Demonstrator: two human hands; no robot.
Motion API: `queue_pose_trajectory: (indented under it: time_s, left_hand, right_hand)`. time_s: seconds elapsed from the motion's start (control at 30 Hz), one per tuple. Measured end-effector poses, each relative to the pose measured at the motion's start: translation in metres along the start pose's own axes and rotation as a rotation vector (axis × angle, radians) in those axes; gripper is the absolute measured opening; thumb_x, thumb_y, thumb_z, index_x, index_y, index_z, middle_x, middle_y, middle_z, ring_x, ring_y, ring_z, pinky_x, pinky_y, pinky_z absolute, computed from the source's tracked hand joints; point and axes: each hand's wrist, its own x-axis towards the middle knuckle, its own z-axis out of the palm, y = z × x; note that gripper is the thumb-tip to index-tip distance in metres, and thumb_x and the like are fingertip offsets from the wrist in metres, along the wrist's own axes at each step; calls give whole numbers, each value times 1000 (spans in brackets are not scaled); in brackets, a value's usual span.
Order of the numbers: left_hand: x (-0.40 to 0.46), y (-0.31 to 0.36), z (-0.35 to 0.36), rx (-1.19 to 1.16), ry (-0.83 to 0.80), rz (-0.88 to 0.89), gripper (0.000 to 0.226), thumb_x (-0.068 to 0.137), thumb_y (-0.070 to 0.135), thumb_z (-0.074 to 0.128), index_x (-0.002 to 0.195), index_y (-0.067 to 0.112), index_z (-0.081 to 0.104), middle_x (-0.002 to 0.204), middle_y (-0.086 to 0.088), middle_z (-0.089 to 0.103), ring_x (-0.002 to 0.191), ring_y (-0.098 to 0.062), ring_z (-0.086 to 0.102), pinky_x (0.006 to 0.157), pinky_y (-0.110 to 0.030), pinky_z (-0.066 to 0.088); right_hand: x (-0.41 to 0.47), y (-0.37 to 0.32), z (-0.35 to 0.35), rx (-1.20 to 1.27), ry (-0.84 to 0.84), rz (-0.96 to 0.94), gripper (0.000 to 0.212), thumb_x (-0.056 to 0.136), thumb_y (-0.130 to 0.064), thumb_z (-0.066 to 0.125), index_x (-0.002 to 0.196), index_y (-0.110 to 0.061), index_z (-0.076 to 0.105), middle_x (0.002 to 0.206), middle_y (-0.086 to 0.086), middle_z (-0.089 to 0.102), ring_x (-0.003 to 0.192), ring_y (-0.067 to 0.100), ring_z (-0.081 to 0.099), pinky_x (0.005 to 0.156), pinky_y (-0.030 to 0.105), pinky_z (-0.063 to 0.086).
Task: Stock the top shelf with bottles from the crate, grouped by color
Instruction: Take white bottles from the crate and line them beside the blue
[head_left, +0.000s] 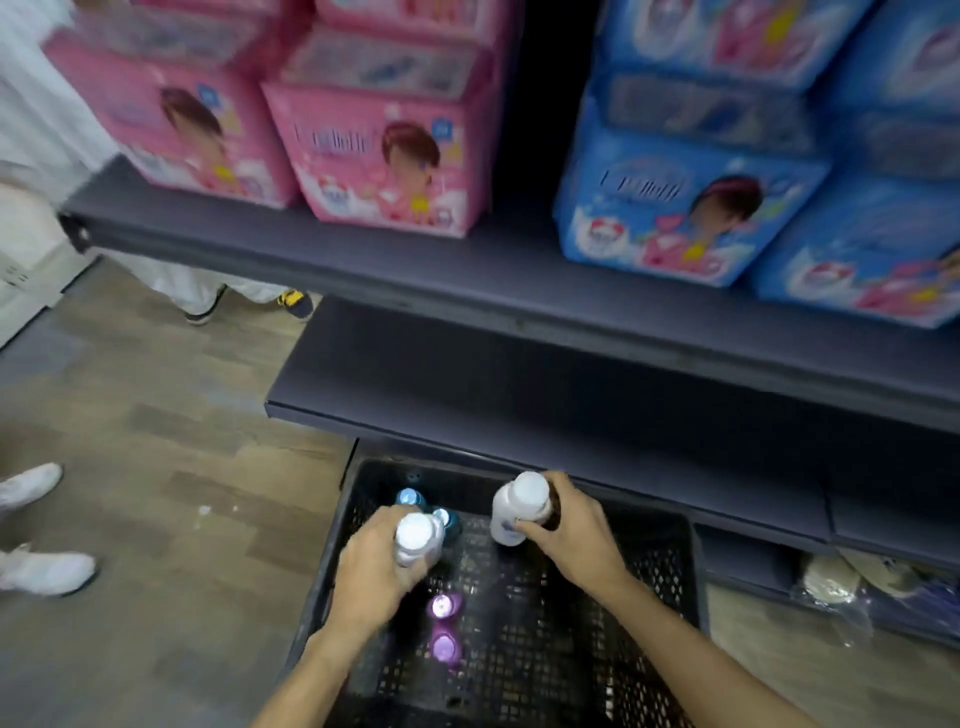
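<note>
Below dark store shelves, over the black plastic lattice crate (670, 561) on the floor, left hand (371, 566) and right hand (574, 525) each grip a white-capped bottle (415, 538), (517, 506), apparently lifting a same-coloured pair for shelving together.

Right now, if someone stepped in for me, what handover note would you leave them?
Left hand: grips a white bottle over the crate.
Right hand: grips a second white bottle, also over the crate.
Still in the crate: two blue-capped bottles at the far end and two purple bottles nearer you.
Done: nothing of the stocking can be confirmed; the top shelf is not identifiable in this view.
Left: shelve both white bottles together, then the blue pair, then the purple pair.
</note>
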Motion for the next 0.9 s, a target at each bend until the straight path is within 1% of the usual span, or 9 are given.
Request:
queue_pose_trajectory:
  time_s: [0.03, 0.07, 0.1, 0.2, 0.3, 0.43, 0.6, 0.8, 0.9]
  left_hand:
    - [-3, 13, -11, -88, -12, 6, 49, 56, 40, 77, 102, 30, 63, 95, 15, 67, 84, 4, 63, 71, -10, 44]
    - [-6, 26, -21, -151, -30, 11, 50, 55, 46, 73, 101, 33, 61, 96, 16, 68, 85, 8, 62, 72, -6, 42]
    - [-8, 38, -30, -200, -57, 26, 50, 55, 46, 72, 103, 33, 61, 98, 16, 69, 88, 7, 63, 74, -7, 43]
    - [-12, 81, -56, -238, -153, 116, 47, 65, 32, 80, 108, 34, 59, 100, 15, 68, 94, -4, 64, 79, -22, 52]
    - [-15, 136, -82, -224, -197, 245, 39, 75, 23, 78, 104, 36, 54, 95, 14, 65, 89, -5, 62, 79, -25, 50]
    - [-19, 199, -119, -200, -219, 374, 36, 76, 25, 77, 105, 33, 56, 96, 12, 66, 91, -11, 63, 81, -34, 53]
    - [-22, 262, -160, -151, -231, 522, 39, 77, 26, 77, 108, 35, 56, 103, 15, 66, 96, -7, 64, 84, -38, 54]
    - [-37, 327, -197, -172, -229, 646, 39, 78, 23, 78, 105, 29, 51, 99, 11, 67, 91, -12, 66, 81, -35, 53]
    - [-48, 359, -216, -197, -219, 727, 39, 78, 21, 80, 107, 25, 54, 102, 8, 68, 95, -16, 67, 82, -44, 56]
  right_hand:
    - [-5, -13, -13, -1, 2, -16, 49, 74, -35, 85, 113, -27, 57, 101, -17, 65, 92, 1, 60, 78, 21, 48]
    - [-11, -25, -26, -2, 3, -34, 49, 75, -37, 84, 114, -29, 56, 101, -17, 66, 93, 1, 60, 80, 23, 49]
    - [-17, -35, -38, -3, 9, -53, 48, 75, -40, 83, 114, -32, 56, 102, -18, 66, 94, 1, 61, 81, 24, 50]
    - [-35, -67, -75, -15, 42, -133, 45, 76, -44, 79, 114, -38, 55, 103, -24, 64, 97, -5, 60, 81, 16, 46]
    - [-53, -100, -113, -34, 58, -196, 40, 80, -42, 75, 114, -40, 54, 107, -26, 62, 101, -6, 59, 84, 15, 46]
    - [-75, -136, -164, -44, 104, -254, 42, 80, -45, 75, 116, -42, 54, 109, -27, 62, 102, -5, 60, 85, 22, 52]
    - [-104, -177, -223, -85, 179, -321, 41, 82, -45, 74, 113, -53, 47, 109, -33, 59, 102, -13, 56, 81, 10, 44]
    - [-132, -206, -269, -44, 299, -350, 46, 83, -45, 76, 121, -46, 50, 112, -26, 65, 104, -4, 62, 87, 30, 56]
    - [-151, -221, -294, -17, 384, -359, 47, 81, -45, 77, 119, -41, 50, 108, -21, 68, 99, 0, 66, 85, 35, 58]
